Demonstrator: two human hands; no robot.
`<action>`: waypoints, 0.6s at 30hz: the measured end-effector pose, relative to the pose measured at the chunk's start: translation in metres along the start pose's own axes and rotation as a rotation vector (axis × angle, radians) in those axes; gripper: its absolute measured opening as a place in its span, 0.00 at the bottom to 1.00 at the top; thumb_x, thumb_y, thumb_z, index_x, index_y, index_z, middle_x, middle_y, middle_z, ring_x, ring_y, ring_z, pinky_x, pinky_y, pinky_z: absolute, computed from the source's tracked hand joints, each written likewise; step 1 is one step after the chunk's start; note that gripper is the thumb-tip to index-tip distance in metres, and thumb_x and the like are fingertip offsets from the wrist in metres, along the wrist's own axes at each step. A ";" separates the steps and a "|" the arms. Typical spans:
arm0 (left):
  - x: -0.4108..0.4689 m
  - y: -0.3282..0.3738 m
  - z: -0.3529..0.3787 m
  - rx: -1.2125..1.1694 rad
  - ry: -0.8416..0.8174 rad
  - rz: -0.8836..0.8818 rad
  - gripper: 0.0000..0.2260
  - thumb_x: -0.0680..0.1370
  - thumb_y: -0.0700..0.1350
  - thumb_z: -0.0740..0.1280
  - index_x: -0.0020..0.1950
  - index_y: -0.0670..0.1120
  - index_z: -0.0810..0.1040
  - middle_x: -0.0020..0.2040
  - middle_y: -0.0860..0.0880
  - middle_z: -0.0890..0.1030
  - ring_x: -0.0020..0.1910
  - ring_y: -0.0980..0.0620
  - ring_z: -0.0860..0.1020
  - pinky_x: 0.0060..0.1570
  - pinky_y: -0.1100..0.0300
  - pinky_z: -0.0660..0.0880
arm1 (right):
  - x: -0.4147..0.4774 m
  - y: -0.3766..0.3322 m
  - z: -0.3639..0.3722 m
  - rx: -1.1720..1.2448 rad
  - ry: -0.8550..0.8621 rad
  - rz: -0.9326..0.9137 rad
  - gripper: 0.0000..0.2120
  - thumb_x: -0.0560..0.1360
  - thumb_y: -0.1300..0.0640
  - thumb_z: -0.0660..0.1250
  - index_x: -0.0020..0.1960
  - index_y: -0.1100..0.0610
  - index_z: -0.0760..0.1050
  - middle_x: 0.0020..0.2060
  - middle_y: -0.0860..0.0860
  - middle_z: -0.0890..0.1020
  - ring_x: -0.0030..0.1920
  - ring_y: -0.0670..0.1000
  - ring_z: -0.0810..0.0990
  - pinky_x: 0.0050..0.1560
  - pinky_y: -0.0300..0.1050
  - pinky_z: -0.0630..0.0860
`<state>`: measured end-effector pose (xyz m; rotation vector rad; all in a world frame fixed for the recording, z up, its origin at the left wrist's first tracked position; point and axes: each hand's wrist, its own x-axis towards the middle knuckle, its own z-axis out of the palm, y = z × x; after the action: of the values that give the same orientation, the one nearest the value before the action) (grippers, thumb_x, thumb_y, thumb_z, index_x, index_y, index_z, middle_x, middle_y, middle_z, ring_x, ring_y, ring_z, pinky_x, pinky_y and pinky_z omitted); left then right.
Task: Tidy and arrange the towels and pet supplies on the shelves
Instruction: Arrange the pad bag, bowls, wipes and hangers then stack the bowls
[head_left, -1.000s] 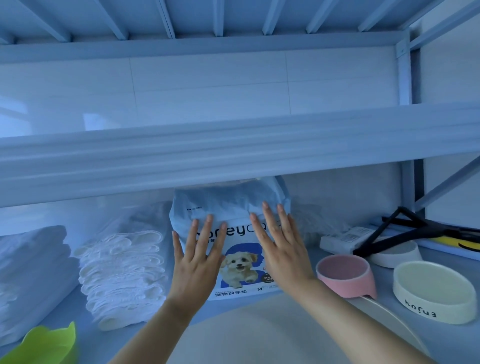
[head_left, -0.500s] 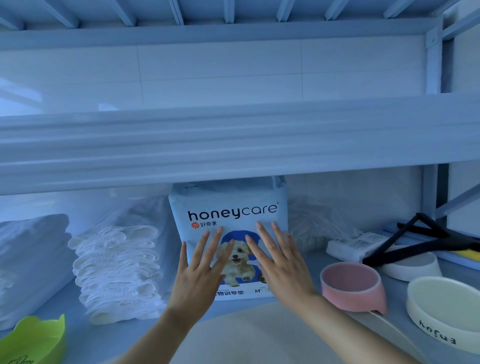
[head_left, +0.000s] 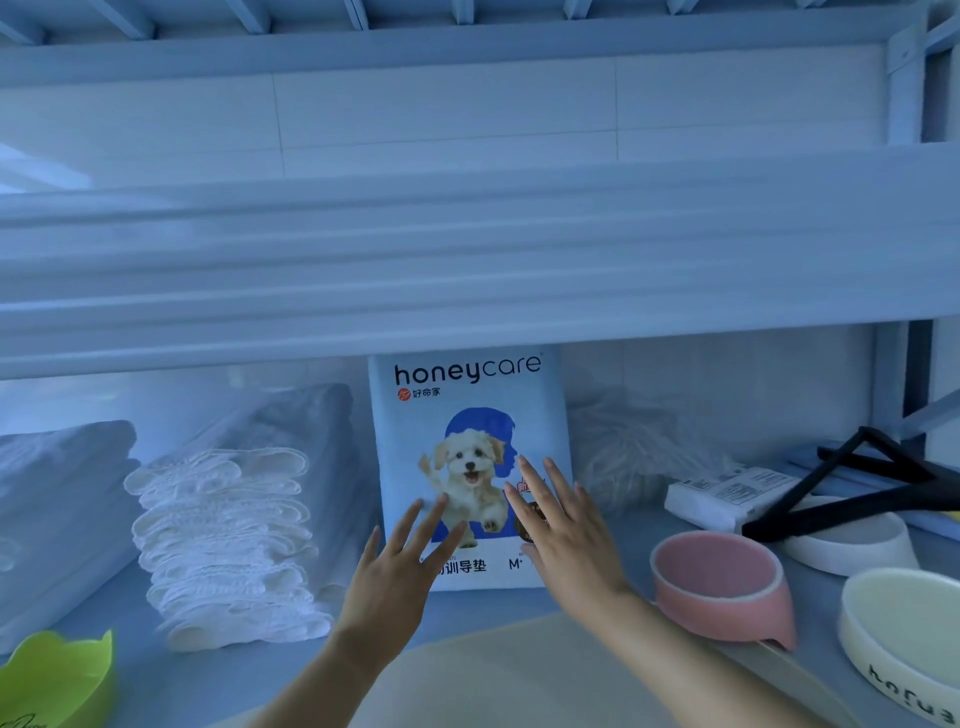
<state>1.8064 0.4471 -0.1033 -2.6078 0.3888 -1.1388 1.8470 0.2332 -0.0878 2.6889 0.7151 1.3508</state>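
Observation:
A light blue pack of pet training pads (head_left: 467, 415) with a puppy picture stands upright at the back of the lower shelf. My left hand (head_left: 395, 577) and my right hand (head_left: 566, 535) are both spread flat with straight fingers in front of the pack's lower half; whether they touch it I cannot tell. Left of the pack lies a stack of white scalloped pads (head_left: 228, 545), with folded white towels (head_left: 57, 509) further left and another folded towel (head_left: 306, 421) behind.
A pink bowl (head_left: 722, 587), a cream bowl (head_left: 904, 634) and a white bowl (head_left: 852, 540) sit at the right. A black frame (head_left: 878, 483) lies over a white packet (head_left: 727, 493). A green bowl (head_left: 57, 675) is front left; the upper shelf's edge (head_left: 467, 260) hangs low overhead.
The pack has gone from leaning and crumpled under the shelf edge to standing upright and further back. Both hands have slid down to its lower half.

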 end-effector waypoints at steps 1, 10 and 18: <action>-0.003 0.000 0.002 -0.008 -0.004 0.004 0.43 0.51 0.36 0.80 0.65 0.52 0.75 0.67 0.46 0.74 0.62 0.43 0.75 0.47 0.46 0.80 | 0.001 0.000 0.001 0.003 -0.014 -0.002 0.40 0.59 0.47 0.80 0.68 0.52 0.71 0.71 0.54 0.67 0.68 0.59 0.69 0.56 0.56 0.76; -0.011 0.001 0.004 -0.101 -0.054 -0.002 0.36 0.59 0.39 0.80 0.65 0.53 0.75 0.69 0.45 0.71 0.65 0.43 0.73 0.52 0.50 0.78 | 0.000 -0.001 0.007 0.029 -0.036 -0.033 0.42 0.60 0.56 0.80 0.70 0.52 0.67 0.71 0.56 0.66 0.70 0.62 0.65 0.56 0.55 0.76; -0.020 0.020 0.009 -0.386 -0.108 -0.111 0.24 0.78 0.52 0.62 0.73 0.57 0.62 0.77 0.51 0.47 0.76 0.49 0.52 0.67 0.52 0.66 | -0.015 -0.004 0.000 0.177 -0.068 -0.071 0.34 0.59 0.54 0.81 0.63 0.53 0.76 0.67 0.56 0.72 0.67 0.60 0.70 0.56 0.51 0.77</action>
<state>1.7974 0.4365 -0.1293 -3.0439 0.4877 -1.0361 1.8376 0.2300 -0.1002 2.7964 0.9549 1.2280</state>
